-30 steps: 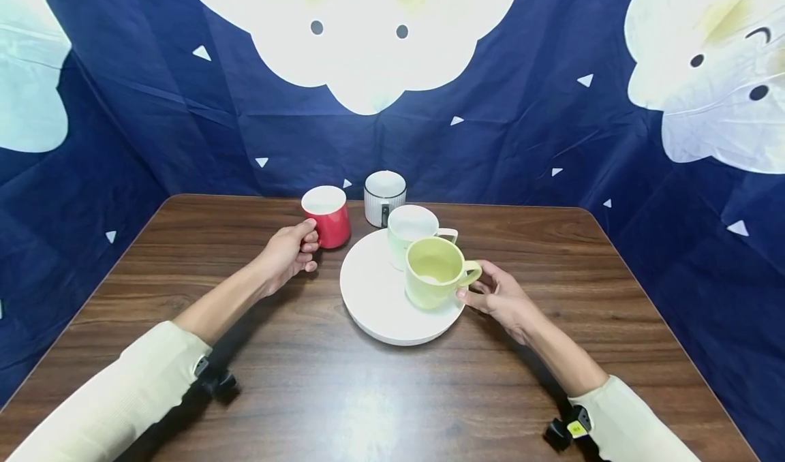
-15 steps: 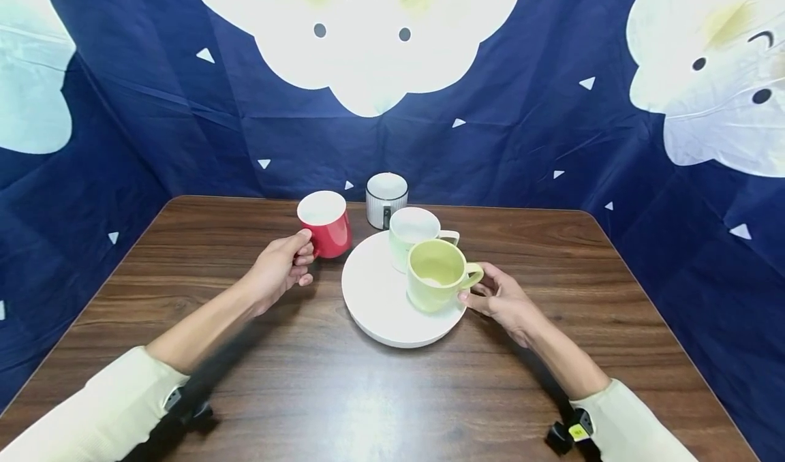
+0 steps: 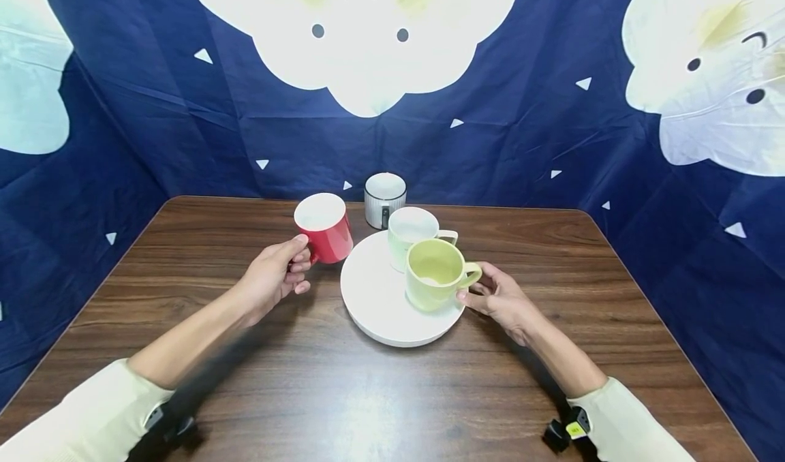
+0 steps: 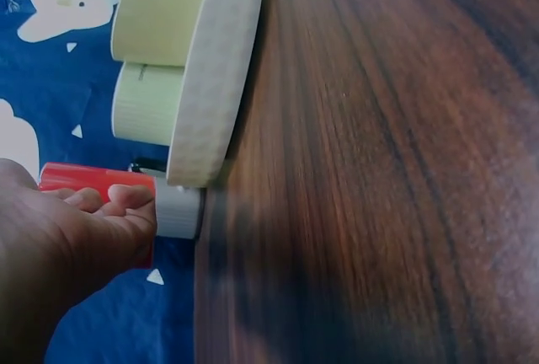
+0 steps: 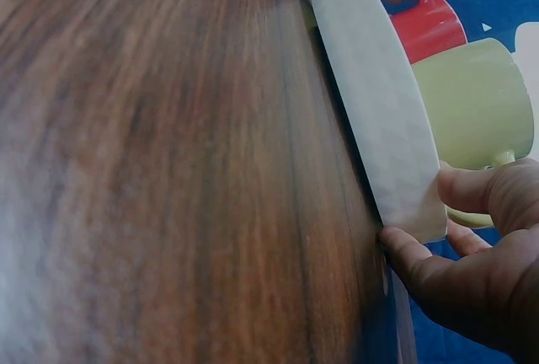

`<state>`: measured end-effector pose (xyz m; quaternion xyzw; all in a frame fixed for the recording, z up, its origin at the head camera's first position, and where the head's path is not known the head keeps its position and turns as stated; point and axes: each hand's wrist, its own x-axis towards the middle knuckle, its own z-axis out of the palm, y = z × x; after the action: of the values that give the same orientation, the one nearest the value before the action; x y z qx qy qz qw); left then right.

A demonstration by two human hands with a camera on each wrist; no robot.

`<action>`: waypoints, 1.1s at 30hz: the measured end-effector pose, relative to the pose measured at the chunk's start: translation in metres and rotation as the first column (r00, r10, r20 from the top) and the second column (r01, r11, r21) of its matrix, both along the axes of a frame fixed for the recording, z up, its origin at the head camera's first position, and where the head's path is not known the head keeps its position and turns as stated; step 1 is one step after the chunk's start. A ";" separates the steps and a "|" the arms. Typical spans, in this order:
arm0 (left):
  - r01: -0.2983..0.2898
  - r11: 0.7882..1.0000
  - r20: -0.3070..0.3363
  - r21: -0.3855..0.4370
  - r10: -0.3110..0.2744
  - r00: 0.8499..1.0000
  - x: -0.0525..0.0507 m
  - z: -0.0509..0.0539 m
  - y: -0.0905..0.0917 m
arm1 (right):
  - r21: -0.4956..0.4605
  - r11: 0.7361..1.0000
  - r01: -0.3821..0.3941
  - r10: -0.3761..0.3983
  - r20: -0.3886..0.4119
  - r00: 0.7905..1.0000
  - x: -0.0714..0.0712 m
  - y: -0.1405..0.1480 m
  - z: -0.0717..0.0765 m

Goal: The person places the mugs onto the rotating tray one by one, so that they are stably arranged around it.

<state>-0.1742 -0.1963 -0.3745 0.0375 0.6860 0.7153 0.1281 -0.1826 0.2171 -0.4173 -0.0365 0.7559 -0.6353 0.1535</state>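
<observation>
Step looks like loading mugs: left hand has fingers curled on the handle of the red mug, held tilted, off the table, just left of the white plate. Right hand pinches the plate's edge, thumb on top. Yellow-green mug and mint mug stand on it; ribbed white mug behind. Next move probably calls for levelling the red mug, clearing the rim, and lowering into the bare left part.

So you've got 4 mugs, 1 round white stand, 2 hands, 2 sleeves, 2 wrist cams, 1 table lol.
</observation>
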 end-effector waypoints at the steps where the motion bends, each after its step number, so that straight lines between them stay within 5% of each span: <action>1: 0.003 1.000 -0.001 0.006 -0.003 1.000 0.001 0.000 0.001 | 0.000 1.000 -0.001 0.001 0.000 1.000 0.000 0.000 0.000; 23: 0.080 0.996 0.025 -0.024 -0.080 0.997 0.034 0.007 0.025 | -0.005 1.000 0.000 0.000 0.007 1.000 -0.001 -0.001 -0.001; 33: 0.059 0.996 0.063 -0.064 -0.055 0.997 0.045 0.008 0.035 | -0.010 1.000 0.000 0.000 0.005 1.000 -0.001 0.000 -0.002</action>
<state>-0.1296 -0.1615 -0.3670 0.0312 0.7037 0.6890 0.1705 -0.1840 0.2167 -0.4191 -0.0358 0.7524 -0.6391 0.1552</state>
